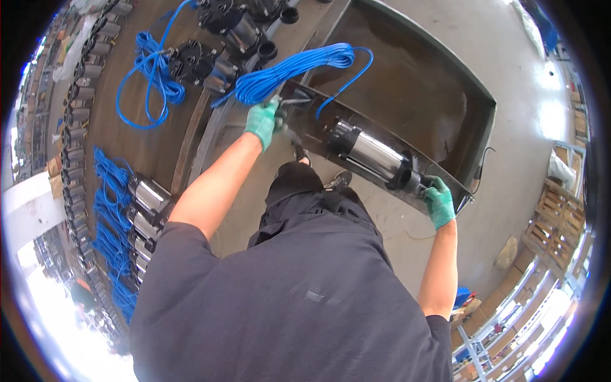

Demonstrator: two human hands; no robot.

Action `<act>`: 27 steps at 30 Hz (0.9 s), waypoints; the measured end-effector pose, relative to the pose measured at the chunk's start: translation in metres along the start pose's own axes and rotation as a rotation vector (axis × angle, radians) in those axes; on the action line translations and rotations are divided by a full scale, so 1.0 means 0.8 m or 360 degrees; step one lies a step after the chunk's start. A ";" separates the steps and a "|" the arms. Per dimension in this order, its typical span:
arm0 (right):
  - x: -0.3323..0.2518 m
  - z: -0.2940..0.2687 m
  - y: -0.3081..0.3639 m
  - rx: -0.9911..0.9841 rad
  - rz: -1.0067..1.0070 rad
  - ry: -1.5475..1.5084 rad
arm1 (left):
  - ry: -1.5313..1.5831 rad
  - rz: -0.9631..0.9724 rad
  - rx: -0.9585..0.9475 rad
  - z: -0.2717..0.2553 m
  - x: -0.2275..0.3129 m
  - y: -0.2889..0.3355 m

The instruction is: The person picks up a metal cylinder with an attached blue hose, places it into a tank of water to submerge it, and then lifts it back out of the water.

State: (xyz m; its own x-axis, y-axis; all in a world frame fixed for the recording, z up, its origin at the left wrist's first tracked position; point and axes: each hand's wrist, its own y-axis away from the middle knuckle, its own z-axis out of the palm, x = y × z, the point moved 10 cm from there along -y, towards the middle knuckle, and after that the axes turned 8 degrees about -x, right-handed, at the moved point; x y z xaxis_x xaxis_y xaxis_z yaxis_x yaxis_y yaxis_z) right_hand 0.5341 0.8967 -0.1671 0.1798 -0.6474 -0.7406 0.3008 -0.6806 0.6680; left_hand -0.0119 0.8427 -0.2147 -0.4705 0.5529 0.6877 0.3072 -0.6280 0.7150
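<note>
A submersible pump [375,155] with a shiny steel body and black ends lies along the near ledge of a metal tank [474,89]. My right hand [440,201], in a green glove, is closed around the black outlet at the pump's right end. My left hand [261,121], gloved the same way, is closed beside a coil of blue cable [286,69]. Its fingers grip something small and greyish that I cannot make out. From the coil, a loose loop of cable hangs over the ledge near the pump's left end.
Brown water [388,70] stands in the tank. On the workbench [127,102] to the left are more pumps [203,69] and a second blue coil [159,76]. Several steel pumps [149,197] with blue cables lie nearer me. Wooden pallets [555,216] stand at the right.
</note>
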 end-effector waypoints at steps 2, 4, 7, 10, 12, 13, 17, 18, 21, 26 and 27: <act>0.017 -0.037 0.006 0.0132 -0.0095 -0.0340 | 0.0279 0.0055 0.0005 -0.001 -0.005 -0.006; 0.038 -0.074 0.030 0.0338 -0.0182 -0.0655 | 0.0671 0.0158 0.0023 0.002 -0.003 -0.006; 0.140 -0.203 0.078 0.0642 -0.0406 -0.0809 | 0.0575 0.0155 -0.0011 0.006 0.001 0.024; 0.160 -0.231 0.098 0.1011 -0.0458 -0.1111 | -0.0629 0.0614 -0.0034 0.009 0.085 0.091; 0.190 -0.279 0.130 0.1315 -0.0558 -0.1163 | -0.1405 0.1420 0.0143 0.041 0.157 0.123; 0.184 -0.277 0.133 0.1392 -0.0561 -0.1172 | -0.1432 0.1477 0.0095 0.036 0.167 0.107; 0.163 -0.245 0.126 0.1605 -0.0496 -0.1184 | -0.2366 0.1612 0.0232 0.087 0.220 0.058; 0.145 -0.224 0.123 0.1676 -0.0424 -0.1175 | -0.2359 0.1623 0.0232 0.091 0.225 0.047; 0.168 -0.245 0.118 0.1852 -0.0326 -0.0805 | -0.2767 0.0936 0.0004 0.108 0.206 -0.008; 0.038 -0.179 0.164 0.1968 0.0352 0.1441 | -0.2766 0.0531 -0.0113 0.110 0.186 -0.030; 0.005 -0.151 0.171 0.1948 0.0158 0.1499 | -0.2795 0.0587 -0.0117 0.108 0.187 -0.036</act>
State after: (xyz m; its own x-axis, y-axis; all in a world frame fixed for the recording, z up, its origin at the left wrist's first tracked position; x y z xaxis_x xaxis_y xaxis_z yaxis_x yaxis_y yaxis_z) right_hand 0.6893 0.8421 -0.0873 0.7982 -0.5826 -0.1532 -0.5874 -0.8091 0.0164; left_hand -0.0195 0.9906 -0.1217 0.9606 0.2374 0.1442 0.1257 -0.8344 0.5366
